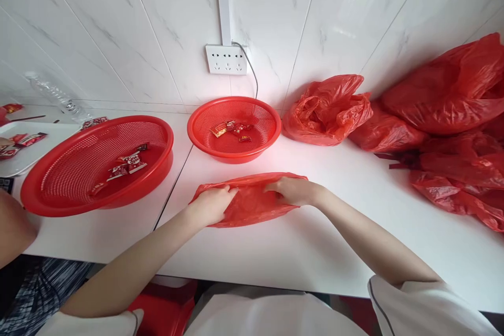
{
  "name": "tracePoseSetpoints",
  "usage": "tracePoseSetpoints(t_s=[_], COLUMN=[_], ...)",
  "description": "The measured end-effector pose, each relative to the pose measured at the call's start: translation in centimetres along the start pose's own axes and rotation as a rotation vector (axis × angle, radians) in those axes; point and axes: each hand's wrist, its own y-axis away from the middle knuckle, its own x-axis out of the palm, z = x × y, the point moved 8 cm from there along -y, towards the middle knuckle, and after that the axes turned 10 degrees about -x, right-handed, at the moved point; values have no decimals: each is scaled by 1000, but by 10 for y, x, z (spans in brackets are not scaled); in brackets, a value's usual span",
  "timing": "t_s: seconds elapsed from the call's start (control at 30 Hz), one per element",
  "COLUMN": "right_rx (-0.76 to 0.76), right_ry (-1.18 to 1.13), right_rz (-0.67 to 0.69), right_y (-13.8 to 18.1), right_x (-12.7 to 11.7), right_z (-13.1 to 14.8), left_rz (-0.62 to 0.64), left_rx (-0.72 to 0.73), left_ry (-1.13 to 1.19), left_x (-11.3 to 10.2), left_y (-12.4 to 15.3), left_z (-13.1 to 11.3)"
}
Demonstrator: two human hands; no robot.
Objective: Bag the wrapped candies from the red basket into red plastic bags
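A flat red plastic bag (pixel 252 205) lies on the white counter (pixel 315 241) in front of me. My left hand (pixel 211 205) grips its left part with curled fingers. My right hand (pixel 293 190) pinches the upper right edge of the same bag. Behind the bag stands a small red perforated basket (pixel 260 118) with a few wrapped candies (pixel 232 130) in it. To the left sits a larger red perforated basket (pixel 71 168) that holds several red-wrapped candies (pixel 126 164).
Bulging red plastic bags (pixel 328 110) and more red bags (pixel 452 115) pile against the tiled wall at right. A wall socket (pixel 226 59) with a cable is above the small basket. A white tray (pixel 23 152), a clear bottle (pixel 59 98) and another person's arm (pixel 13 228) are at left.
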Motion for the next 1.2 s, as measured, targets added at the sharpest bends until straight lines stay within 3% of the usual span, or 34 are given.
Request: tracePoseSetpoints(t_s=[0.13,0.2,0.27,0.37,0.53,0.67,0.83,0.93,1.03,1.1,1.2], right_rx=[-243,-206,-115,-64,-43,-26,-186,-190,-18,76,81], right_ry=[-74,21,75,-34,-213,-226,-208,-119,-179,-258,-306], right_rz=[-221,-267,-216,-107,21,11,-218,-161,-9,52,46], right_y=[-8,-14,-19,-23,-21,-19,-30,-40,-39,-31,-24], right_x=[-18,-15,-1,22,40,27,-4,10,39,53,57], right_z=[22,16,0,-25,-49,-40,4,7,-20,-38,-44], left_rz=[-150,-148,-62,56,1,-53,-226,-247,-200,-137,-72], left_rx=[248,297,282,250,250,183,106,90,127,168,195], left_ry=[-12,-2,44,178,457,473,463,373,399,522,865], left_x=[-8,-2,10,18,1,1,-7,-1,12,21,23], left_y=[6,3,-3,-10,-17,-18,-17,-24,-33,-39,-46], left_z=[-22,-20,-10,7,25,34,30,28,37,46,61])
